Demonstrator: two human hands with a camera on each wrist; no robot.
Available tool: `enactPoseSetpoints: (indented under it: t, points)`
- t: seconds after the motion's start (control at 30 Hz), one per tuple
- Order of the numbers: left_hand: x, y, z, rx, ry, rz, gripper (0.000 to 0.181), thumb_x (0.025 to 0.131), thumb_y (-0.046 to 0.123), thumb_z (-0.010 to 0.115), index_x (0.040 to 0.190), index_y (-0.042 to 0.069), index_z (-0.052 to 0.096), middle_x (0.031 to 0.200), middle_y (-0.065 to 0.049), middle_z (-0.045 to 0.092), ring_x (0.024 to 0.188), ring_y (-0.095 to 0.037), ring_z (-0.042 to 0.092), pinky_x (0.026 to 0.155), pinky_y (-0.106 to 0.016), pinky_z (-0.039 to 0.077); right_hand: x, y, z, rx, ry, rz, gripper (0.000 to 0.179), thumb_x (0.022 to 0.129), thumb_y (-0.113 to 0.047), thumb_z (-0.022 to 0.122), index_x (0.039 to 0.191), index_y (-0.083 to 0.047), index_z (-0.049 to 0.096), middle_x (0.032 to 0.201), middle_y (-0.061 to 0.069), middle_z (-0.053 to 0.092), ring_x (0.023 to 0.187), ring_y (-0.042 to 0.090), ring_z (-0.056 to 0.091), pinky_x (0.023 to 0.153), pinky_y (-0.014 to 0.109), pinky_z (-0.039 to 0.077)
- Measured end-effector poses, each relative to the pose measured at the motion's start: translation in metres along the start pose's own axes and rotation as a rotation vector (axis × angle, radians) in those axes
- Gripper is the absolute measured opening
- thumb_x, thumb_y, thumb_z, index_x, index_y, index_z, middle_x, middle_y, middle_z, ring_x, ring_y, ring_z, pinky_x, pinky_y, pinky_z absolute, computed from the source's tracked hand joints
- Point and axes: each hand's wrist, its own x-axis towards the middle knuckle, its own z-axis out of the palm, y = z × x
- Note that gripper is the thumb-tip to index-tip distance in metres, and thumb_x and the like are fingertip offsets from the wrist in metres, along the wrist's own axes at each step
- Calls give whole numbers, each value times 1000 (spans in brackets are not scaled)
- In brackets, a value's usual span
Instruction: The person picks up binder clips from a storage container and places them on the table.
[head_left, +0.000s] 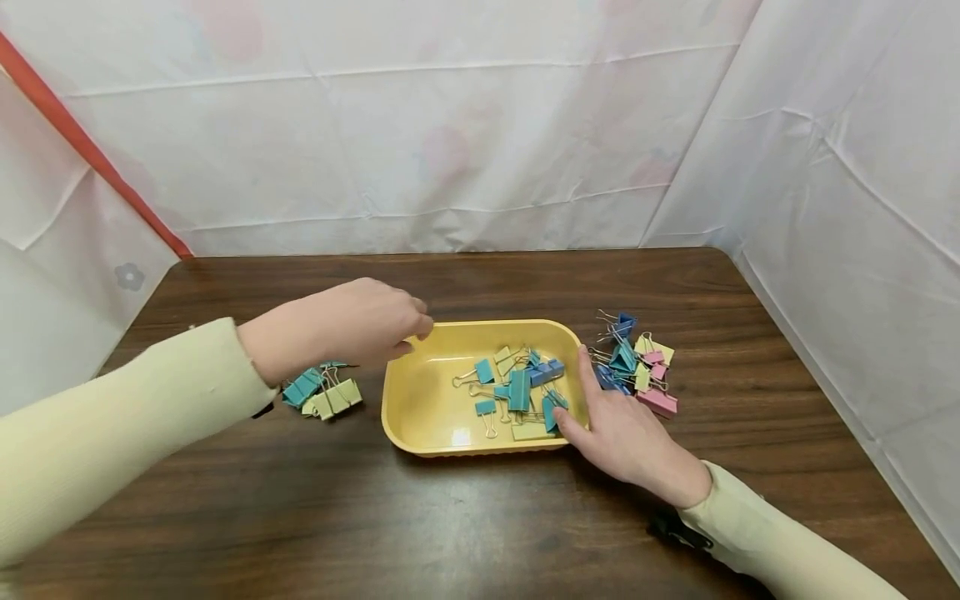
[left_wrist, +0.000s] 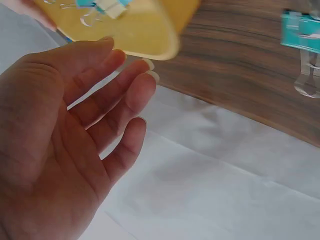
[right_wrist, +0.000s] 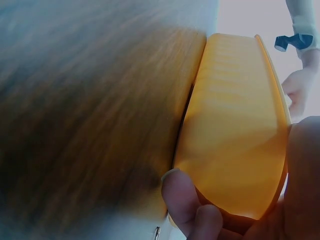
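Binder clips (head_left: 518,390), assorted, teal, blue and yellow-green: a loose cluster in the right half of the tray (head_left: 422,408), wire handles crossing. Tray: yellow, shallow, rounded corners, set on a dark wood-grain worktop (head_left: 465,533); its left half bare.

Left pile (head_left: 339,398): teal and yellow-green clips on the worktop, left of the tray, partly behind the left forearm.

Right pile (head_left: 642,377): blue, teal, yellow-green and pink clips, just beside the tray's right end.

Left hand (head_left: 348,321): above the worktop at the tray's upper left corner; fingers loosely bent, released, nothing in them in the left wrist view.

Right hand (head_left: 626,429): grasping the tray's right end, fingers curled against the outer wall, thumb over the rim by a teal clip; whether thumb and clip touch cannot be told.

Step in hand, as judged: steadying the tray with one hand, handling clips with the other. Handling notes: keep the right grip firm, since a light tray may slide; hold the right thumb clear of the clips; pinch each clip by its flat body, as crossed handles may snag; free one before lifting; lower it gently into bare space.
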Motion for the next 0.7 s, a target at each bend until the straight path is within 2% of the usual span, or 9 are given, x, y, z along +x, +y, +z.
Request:
enactPoseSetpoints:
  t: [0.2, 0.3, 0.4, 0.47, 0.57, 0.7]
  points:
    - [41, 17, 5, 17, -38, 68, 11, 90, 20, 69, 100, 15, 66, 93, 2, 61, 85, -18, 63, 68, -41, 54, 0, -1, 0, -22, 23, 4, 92, 96, -51, 54, 158, 0, 8, 56, 1, 46, 52, 15, 46, 46, 33, 36]
    - [63, 26, 10, 11, -115, 71, 13, 94, 23, 65, 104, 14, 66, 93, 1, 63, 82, -17, 62, 68, -40, 53, 0, -2, 1, -27, 24, 10, 92, 96, -51, 54, 158, 0, 10, 56, 1, 46, 52, 15, 47, 47, 33, 37]
    - [82, 32, 15, -2, -199, 40, 17, 97, 26, 63, 109, 16, 68, 95, 1, 66, 76, -15, 60, 67, -36, 52, 0, -2, 1, -31, 31, 11, 92, 96, -51, 55, 158, 1, 10, 56, 1, 46, 52, 15, 47, 47, 34, 38]
    - [91, 37, 19, -3, -247, 13, 13, 98, 26, 62, 106, 17, 68, 91, 3, 66, 69, -13, 55, 64, -33, 49, -1, -3, 2, -32, 33, 11, 92, 96, -51, 54, 158, 1, 11, 56, 1, 46, 52, 15, 47, 47, 34, 38]
    - [100, 45, 26, 18, -285, -18, 12, 98, 24, 59, 91, 20, 67, 78, 4, 62, 60, -10, 47, 59, -29, 42, -1, -3, 2, -26, 30, 11, 92, 96, -51, 54, 158, 1, 10, 55, 1, 47, 52, 14, 48, 47, 34, 39]
    - [107, 54, 35, 75, -264, -20, 25, 97, 21, 58, 72, 21, 58, 64, 5, 52, 55, -10, 39, 53, -27, 37, -1, -3, 2, -18, 21, 8, 92, 96, -51, 54, 158, 1, 9, 55, 1, 47, 51, 14, 48, 47, 34, 39]
